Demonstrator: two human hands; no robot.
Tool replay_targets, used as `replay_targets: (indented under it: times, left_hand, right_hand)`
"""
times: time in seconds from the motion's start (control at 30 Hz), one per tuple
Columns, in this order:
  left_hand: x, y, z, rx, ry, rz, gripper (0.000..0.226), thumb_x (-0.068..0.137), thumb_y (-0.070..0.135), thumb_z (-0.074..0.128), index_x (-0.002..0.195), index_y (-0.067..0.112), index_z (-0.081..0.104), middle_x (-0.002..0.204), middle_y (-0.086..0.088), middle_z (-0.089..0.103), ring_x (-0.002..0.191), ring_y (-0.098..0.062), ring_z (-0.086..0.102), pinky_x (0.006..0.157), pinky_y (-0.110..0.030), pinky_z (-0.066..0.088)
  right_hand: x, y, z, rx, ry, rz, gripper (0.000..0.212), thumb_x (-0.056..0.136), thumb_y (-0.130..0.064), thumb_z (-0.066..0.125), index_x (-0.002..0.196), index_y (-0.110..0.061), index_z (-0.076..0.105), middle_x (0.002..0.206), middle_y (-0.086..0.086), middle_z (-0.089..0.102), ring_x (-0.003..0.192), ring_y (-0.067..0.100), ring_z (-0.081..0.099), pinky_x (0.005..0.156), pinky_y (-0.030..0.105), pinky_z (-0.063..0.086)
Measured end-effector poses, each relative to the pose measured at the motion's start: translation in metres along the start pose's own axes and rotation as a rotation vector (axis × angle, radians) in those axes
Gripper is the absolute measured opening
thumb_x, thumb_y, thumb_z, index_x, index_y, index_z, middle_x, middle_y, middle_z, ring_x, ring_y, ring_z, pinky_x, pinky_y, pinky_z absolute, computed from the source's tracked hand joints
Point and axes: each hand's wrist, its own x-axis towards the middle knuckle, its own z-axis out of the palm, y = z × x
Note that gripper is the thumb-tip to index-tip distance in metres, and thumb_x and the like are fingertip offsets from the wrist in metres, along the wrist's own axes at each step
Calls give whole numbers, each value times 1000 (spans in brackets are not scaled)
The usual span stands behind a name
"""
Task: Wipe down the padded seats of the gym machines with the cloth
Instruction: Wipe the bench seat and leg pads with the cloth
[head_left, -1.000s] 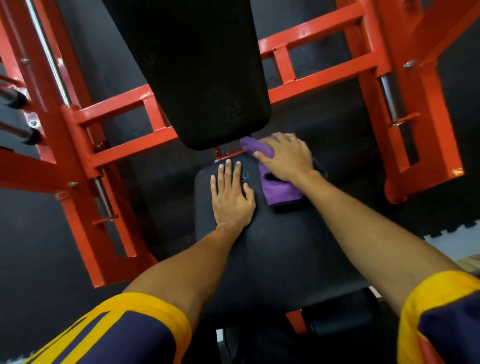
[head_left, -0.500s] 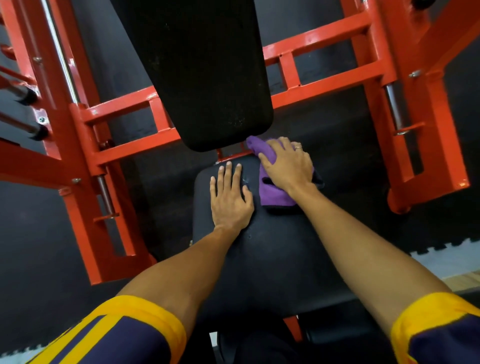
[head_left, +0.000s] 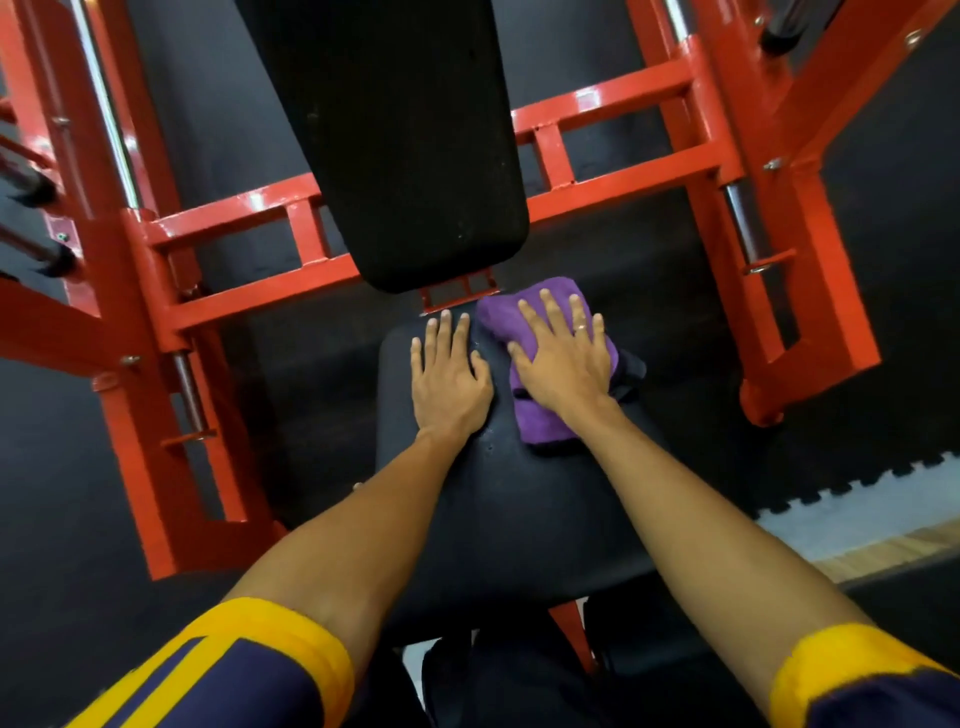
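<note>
A black padded seat lies below me, its far end near a black back pad that rises away. A folded purple cloth lies on the far right part of the seat. My right hand presses flat on the cloth with straight, spread fingers. My left hand rests flat on the bare seat just left of the cloth, fingers straight and together.
The machine's red steel frame surrounds the seat, with uprights on the left and right. Chrome guide rods run along the uprights. Black rubber flooring lies beneath, with a grey mat edge and wooden strip at right.
My right hand has flattened on the cloth, its fingers now straight and pointing toward the back pad. The left hand stays in place on the seat. The view has shifted slightly.
</note>
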Motion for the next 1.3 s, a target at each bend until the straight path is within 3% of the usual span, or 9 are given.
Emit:
replay_targets:
  times: [0.1, 0.37, 0.6, 0.73, 0.87, 0.97, 1.1, 1.2, 1.3]
  left_hand:
    - [-1, -5, -5, -41, -21, 2, 59, 103, 33, 30, 161, 19, 25, 169, -3, 17, 157, -15, 6, 127, -41, -5]
    - [-26, -48, -17, -47, -52, -85, 57, 109, 39, 26, 163, 25, 14, 171, 1, 3, 157, -15, -3, 127, -44, -6]
    - [-37, -63, -15, -106, -50, -135, 60, 108, 37, 27, 163, 23, 7, 171, 0, -4, 157, -18, -5, 128, -43, 2]
    - [-36, -63, -16, -161, -32, -135, 61, 107, 34, 30, 163, 22, 10, 171, 0, -3, 157, -18, -5, 128, -42, 4]
    - [-34, -64, -14, -202, -33, -146, 63, 106, 36, 32, 163, 23, 7, 171, 0, -6, 157, -17, -7, 128, -42, 5]
    - [-34, -62, -14, -199, -25, -163, 65, 105, 37, 32, 163, 25, 6, 171, 1, -6, 157, -17, -6, 128, -41, 6]
    - [-33, -61, -14, -189, 8, -171, 67, 102, 35, 36, 163, 24, 12, 171, 0, 1, 157, -19, -1, 127, -43, 13]
    - [-36, -60, -15, -232, -9, -178, 71, 99, 33, 43, 162, 18, 14, 171, -2, 5, 157, -21, 0, 127, -44, 12]
    - [-34, -60, -14, -200, -1, -174, 67, 100, 38, 33, 162, 20, 15, 171, -1, 4, 157, -20, 0, 127, -44, 13]
  right_hand:
    - [28, -34, -2, 73, -43, 87, 66, 104, -57, 33, 163, -35, 11, 172, -1, -5, 156, 37, -13, 123, 60, -9]
    - [-57, -31, 18, -82, -9, -242, 65, 106, -56, 32, 163, -35, 11, 172, -4, 2, 158, 24, -7, 125, 49, -8]
    - [45, -70, 9, -32, -20, -50, 66, 100, -53, 38, 161, -32, 25, 171, -1, 15, 157, 32, 3, 125, 57, -6]
    - [25, -90, 19, -66, -17, -232, 67, 103, -53, 38, 162, -29, 22, 171, 0, 15, 158, 28, 1, 125, 52, -7]
    - [-14, -46, 17, -141, -49, -385, 70, 104, -56, 35, 164, -31, 10, 172, -4, 5, 158, 20, -4, 127, 45, -6]
    - [10, -32, 6, -202, -68, -315, 70, 102, -61, 26, 164, -32, 8, 172, -5, 5, 158, 21, -2, 126, 48, -4]
    - [56, -93, 9, -138, -141, -163, 68, 103, -60, 29, 163, -31, 15, 171, -2, 10, 158, 30, 0, 125, 55, -9]
    - [51, -128, 17, -113, -167, -327, 65, 104, -57, 33, 162, -31, 19, 171, -1, 15, 158, 28, 2, 125, 54, -8]
    - [49, -96, 9, -100, -84, -380, 62, 103, -56, 37, 159, -33, 27, 167, -1, 27, 156, 25, 15, 127, 49, 1]
